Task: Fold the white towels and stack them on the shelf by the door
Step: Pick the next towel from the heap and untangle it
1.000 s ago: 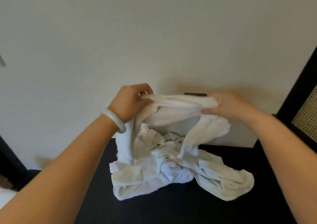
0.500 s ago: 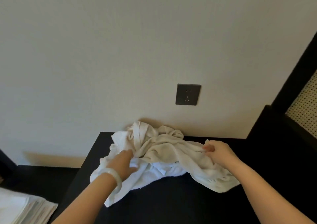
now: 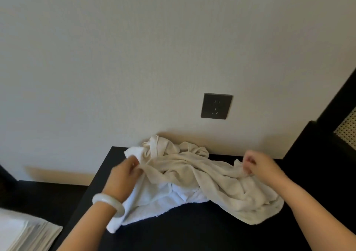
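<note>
Seeking corners, probably: left hand (image 3: 125,175) grips the towel's (image 3: 202,173) nine-o'clock edge, right hand (image 3: 265,171) fingers (image 3: 248,164) pinch its three-o'clock edge.

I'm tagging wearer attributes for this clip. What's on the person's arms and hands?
Both forearms are bare, no sleeves in view. A smooth, whitish bangle circles the wrist of the left hand. The right hand and its wrist show nothing worn; motion blur could hide rings.

I've one head cam, close above the tabletop (image 3: 173,231), looking forward-down at the wall (image 3: 134,58) at 12 o'clock.
</note>
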Demonstrator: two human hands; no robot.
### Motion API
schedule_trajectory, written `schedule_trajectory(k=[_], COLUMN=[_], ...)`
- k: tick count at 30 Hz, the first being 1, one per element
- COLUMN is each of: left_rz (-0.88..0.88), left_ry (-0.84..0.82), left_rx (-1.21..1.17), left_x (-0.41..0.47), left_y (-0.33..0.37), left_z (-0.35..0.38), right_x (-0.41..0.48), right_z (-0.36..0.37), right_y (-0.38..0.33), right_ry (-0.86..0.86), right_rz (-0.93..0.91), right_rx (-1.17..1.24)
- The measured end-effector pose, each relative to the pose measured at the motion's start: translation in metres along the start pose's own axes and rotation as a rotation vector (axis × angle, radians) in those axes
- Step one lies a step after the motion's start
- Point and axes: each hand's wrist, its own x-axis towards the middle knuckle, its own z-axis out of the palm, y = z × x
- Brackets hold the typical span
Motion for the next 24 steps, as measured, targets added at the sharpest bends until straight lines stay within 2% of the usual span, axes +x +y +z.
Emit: schedule_trajectory(k=[1, 2, 3, 5, 7, 8, 9, 10, 12, 14, 16, 18, 21, 22, 24], left_rz=[0.025, 0.072, 0.121, 0.170, 0.148, 0.116, 0.076, 0.035, -0.018, -0.024, -0.007, 0.010, 0.012, 0.008, -0.025], left_ry=[0.075, 0.129, 0.147, 0.129, 0.140, 0.186, 0.250, 0.317, 0.423, 0.475, 0.514, 0.557, 0.507, 0.461, 0.377], left_rx=[-0.053, -0.082, -0.102, -0.143, -0.210, -0.248, -0.292, -0.333, -0.365, -0.361, -0.387, -0.409, -0.303, -0.245, -0.150], left_x=[0.006, 0.011, 0.016, 0.021, 0.021, 0.022, 0.024, 0.027, 0.033, 0.037, 0.037, 0.040, 0.049, 0.052, 0.054], left_y=[0.011, 0.020, 0.029, 0.042, 0.046, 0.047, 0.046, 0.045, 0.044, 0.044, 0.048, 0.053, 0.055, 0.051, 0.035], left_z=[-0.009, -0.016, -0.023, -0.028, -0.028, -0.030, -0.034, -0.040, -0.057, -0.073, -0.085, -0.092, -0.083, -0.075, -0.056], right_x=[0.004, 0.006, 0.007, -0.007, -0.029, -0.040, -0.046, -0.048, -0.039, -0.025, -0.018, -0.006, 0.020, 0.026, 0.028], right_z=[-0.008, -0.014, -0.017, -0.009, 0.019, 0.038, 0.051, 0.056, 0.036, -0.009, -0.059, -0.086, -0.069, -0.054, -0.022], right_y=[-0.006, -0.015, -0.026, -0.047, -0.052, -0.048, -0.042, -0.035, -0.029, -0.035, -0.052, -0.067, -0.071, -0.063, -0.037], right_ry=[0.079, 0.079, -0.008, -0.343, -0.581, -0.594, -0.563, -0.484, -0.360, -0.280, -0.341, -0.352, -0.171, -0.162, -0.258], right_rz=[0.017, 0.012, -0.017, -0.087, -0.095, -0.128, -0.163, -0.184, -0.059, 0.062, 0.047, -0.009, -0.012, 0.001, 0.046], right_rx=[0.091, 0.175, 0.237, 0.217, -0.120, -0.327, -0.446, -0.430, -0.174, 0.206, 0.601, 0.732, 0.518, 0.395, 0.214])
